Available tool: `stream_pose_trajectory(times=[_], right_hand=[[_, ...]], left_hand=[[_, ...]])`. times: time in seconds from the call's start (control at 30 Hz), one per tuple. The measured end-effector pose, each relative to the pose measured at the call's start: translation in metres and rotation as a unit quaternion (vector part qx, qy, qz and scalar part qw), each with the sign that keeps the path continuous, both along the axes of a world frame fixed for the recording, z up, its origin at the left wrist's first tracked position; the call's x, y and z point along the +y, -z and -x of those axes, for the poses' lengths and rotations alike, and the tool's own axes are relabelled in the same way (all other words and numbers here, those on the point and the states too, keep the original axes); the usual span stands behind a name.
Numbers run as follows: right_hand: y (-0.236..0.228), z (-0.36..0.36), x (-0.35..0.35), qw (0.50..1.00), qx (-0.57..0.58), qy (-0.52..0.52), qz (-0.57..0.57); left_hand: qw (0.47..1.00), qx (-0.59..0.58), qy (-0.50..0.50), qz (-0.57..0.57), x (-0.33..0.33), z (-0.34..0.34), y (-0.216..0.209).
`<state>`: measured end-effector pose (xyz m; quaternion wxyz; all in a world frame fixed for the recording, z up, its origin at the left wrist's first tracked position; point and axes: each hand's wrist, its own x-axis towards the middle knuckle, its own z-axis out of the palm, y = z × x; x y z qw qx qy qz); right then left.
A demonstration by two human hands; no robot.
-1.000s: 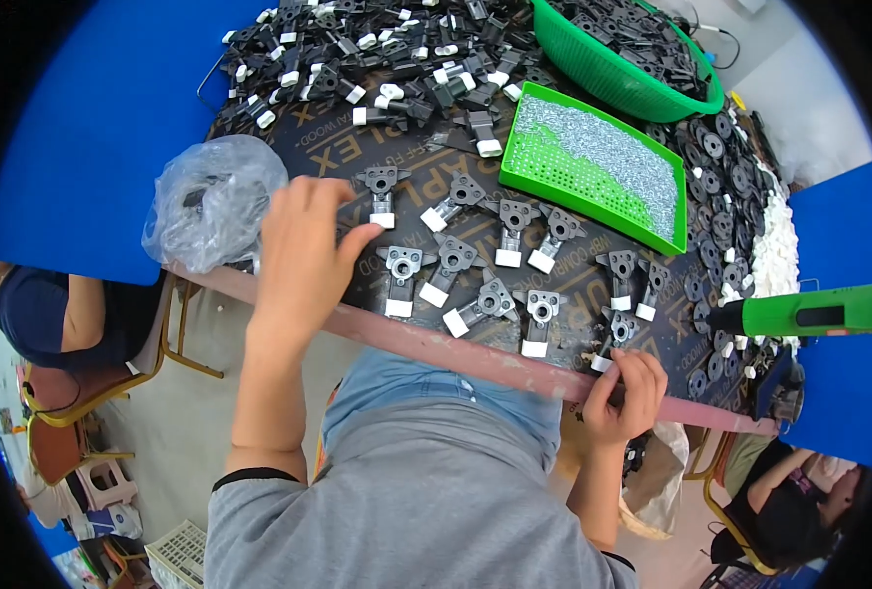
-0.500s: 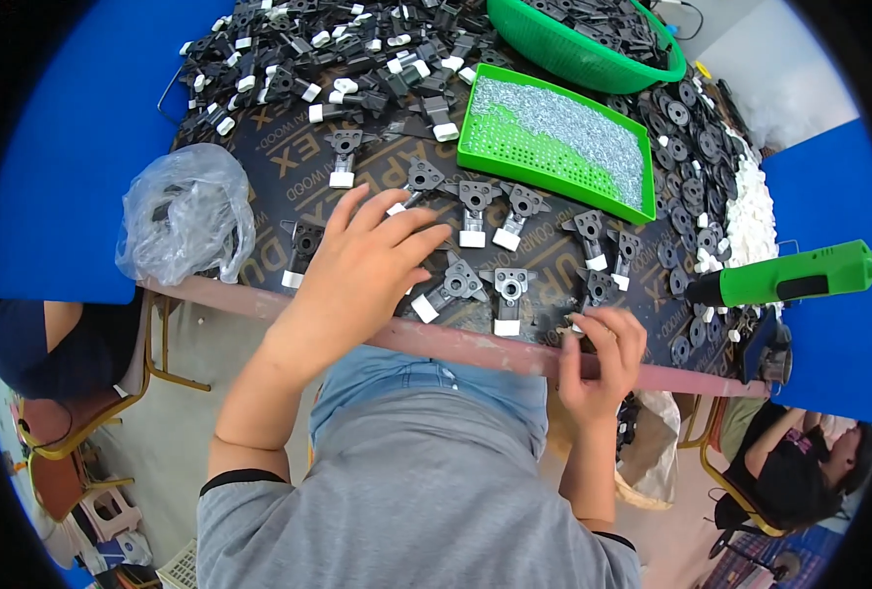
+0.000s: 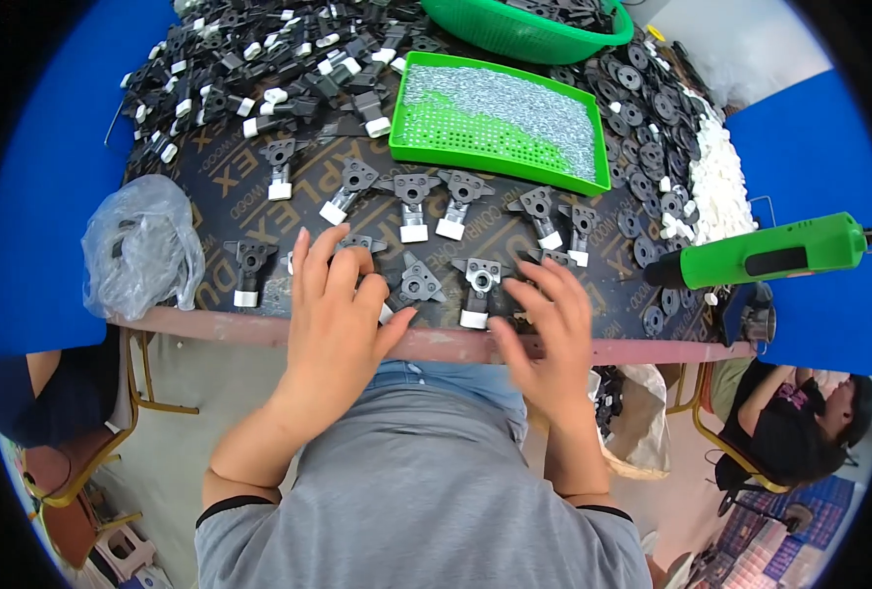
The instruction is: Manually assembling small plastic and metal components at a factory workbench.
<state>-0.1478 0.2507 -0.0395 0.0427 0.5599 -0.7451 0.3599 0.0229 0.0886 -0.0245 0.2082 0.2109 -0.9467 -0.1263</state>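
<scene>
Black bracket parts with white tips lie in two rows on the dark board table [image 3: 220, 187]. My left hand [image 3: 333, 314] rests flat on the near row, its fingertips on one bracket [image 3: 359, 242] and its thumb beside another bracket [image 3: 421, 284]. My right hand [image 3: 551, 329] has its fingers spread over the near row, touching a bracket [image 3: 544, 258] next to one with a round hole [image 3: 479, 285]. Neither hand is closed around a part.
A green tray of small silver screws [image 3: 495, 118] sits behind the rows, with a green basket [image 3: 524, 25] farther back. A green power screwdriver [image 3: 769, 250] lies at the right, a clear plastic bag [image 3: 141, 245] at the left. Heaps of black parts [image 3: 249, 59] and white pieces [image 3: 715, 182] surround them. A person [image 3: 799, 402] sits lower right.
My left hand has drawn back from the far row to the near row. My right hand has come up from the table edge onto the brackets.
</scene>
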Motion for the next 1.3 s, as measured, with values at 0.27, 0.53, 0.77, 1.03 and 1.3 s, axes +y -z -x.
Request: stream_pose_trajectory(times=[0.27, 0.53, 0.77, 1.03, 1.3], right_hand=[[0.014, 0.009, 0.015, 0.987, 0.019, 0.162, 0.005], [0.019, 0.008, 0.015, 0.985, -0.038, 0.168, 0.021], [0.032, 0.007, 0.016, 0.978, 0.016, 0.200, 0.056], [0.042, 0.008, 0.019, 0.970, 0.067, 0.206, 0.114], [0.039, 0.006, 0.016, 0.967, 0.087, 0.207, 0.117]], left_hand=[[0.998, 0.052, -0.021, -0.041, 0.014, 0.034, 0.010], [0.965, -0.066, -0.255, -0.008, -0.141, 0.024, -0.014], [0.961, -0.215, -0.155, -0.083, -0.163, 0.005, -0.029], [0.991, -0.015, -0.036, 0.127, -0.207, 0.033, -0.011], [0.999, 0.024, -0.021, 0.006, -0.216, 0.029, -0.010]])
